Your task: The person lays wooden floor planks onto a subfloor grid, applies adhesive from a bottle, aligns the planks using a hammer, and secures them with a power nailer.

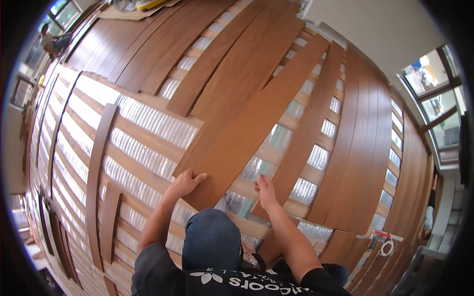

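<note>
My left hand (183, 184) is closed on the near end of a long brown floor plank (237, 143), with the thumb on its top face and the fingers at its left edge. The plank runs away from me, slanting to the right, over other loose planks (247, 64). My right hand (264, 189) hovers at the gap to the right of that plank, its fingers curled together. Whether anything small is between them cannot be made out. Just right of it lies another loose plank (301, 143), and silver insulation (254, 167) shows in the gap.
Wooden joists (140, 148) with silver bubble sheeting (153, 118) between them spread to the left. Joined boards (360, 148) lie to the right. A red-and-white tool (384, 239) rests at the lower right. Another person (52, 42) is at the far left.
</note>
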`<state>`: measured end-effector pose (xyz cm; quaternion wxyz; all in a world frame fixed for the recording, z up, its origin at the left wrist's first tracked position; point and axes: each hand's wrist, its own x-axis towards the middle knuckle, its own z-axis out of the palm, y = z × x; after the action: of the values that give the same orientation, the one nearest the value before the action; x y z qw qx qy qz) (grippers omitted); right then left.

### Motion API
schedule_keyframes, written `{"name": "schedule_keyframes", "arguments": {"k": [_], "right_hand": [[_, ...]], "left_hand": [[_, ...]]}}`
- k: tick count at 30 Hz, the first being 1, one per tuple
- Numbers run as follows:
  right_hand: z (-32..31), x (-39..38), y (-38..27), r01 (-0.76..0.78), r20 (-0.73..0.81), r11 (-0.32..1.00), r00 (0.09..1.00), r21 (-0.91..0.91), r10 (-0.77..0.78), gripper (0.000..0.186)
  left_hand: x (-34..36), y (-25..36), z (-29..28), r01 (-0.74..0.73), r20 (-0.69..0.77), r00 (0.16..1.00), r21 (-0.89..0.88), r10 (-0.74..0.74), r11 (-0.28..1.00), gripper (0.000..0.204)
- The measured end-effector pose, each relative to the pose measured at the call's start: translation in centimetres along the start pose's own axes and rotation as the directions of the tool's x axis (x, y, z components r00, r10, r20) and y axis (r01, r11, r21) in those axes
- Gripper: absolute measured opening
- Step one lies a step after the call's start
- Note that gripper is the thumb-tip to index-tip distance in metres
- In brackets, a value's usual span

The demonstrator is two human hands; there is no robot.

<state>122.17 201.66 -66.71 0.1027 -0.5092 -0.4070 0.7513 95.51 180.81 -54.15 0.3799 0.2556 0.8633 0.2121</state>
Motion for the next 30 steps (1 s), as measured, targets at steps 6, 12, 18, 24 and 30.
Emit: {"name": "schedule_keyframes", "arguments": {"k": [6, 12, 18, 24, 30], "right_hand": [[9.0, 4.1, -3.5, -0.232, 0.274, 0.778, 0.958, 0.584, 0.081, 0.055], [10.2, 3.2, -4.8, -0.174, 0.074, 0.825, 0.985, 0.537, 0.159, 0.060], [9.7, 0.9, -4.7, -0.117, -0.135, 0.870, 0.969, 0.479, 0.205, 0.061], [3.3, 4.5, 3.6, 0.080, -0.094, 0.997, 0.992, -0.003, -0.080, 0.042], [-0.4, 5.1, 6.5, 0.089, -0.213, 0.892, 0.956, -0.443, -0.202, 0.045]], "left_hand": [[-2.6, 0.7, 0.0, -0.002, -0.106, 0.994, 0.089, 0.012, 0.996, 0.063], [-4.1, -1.1, 4.1, -0.011, -0.117, 0.993, 0.090, 0.022, 0.996, 0.063], [-4.7, -0.3, 5.8, 0.089, -0.022, 0.996, 0.058, -0.088, 0.994, 0.064], [-1.8, -3.0, 12.3, 0.027, -0.041, 0.999, -0.047, -0.029, 0.999, 0.068], [3.6, -5.3, 18.5, -0.049, 0.000, 0.999, -0.104, 0.049, 0.993, 0.063]]}}
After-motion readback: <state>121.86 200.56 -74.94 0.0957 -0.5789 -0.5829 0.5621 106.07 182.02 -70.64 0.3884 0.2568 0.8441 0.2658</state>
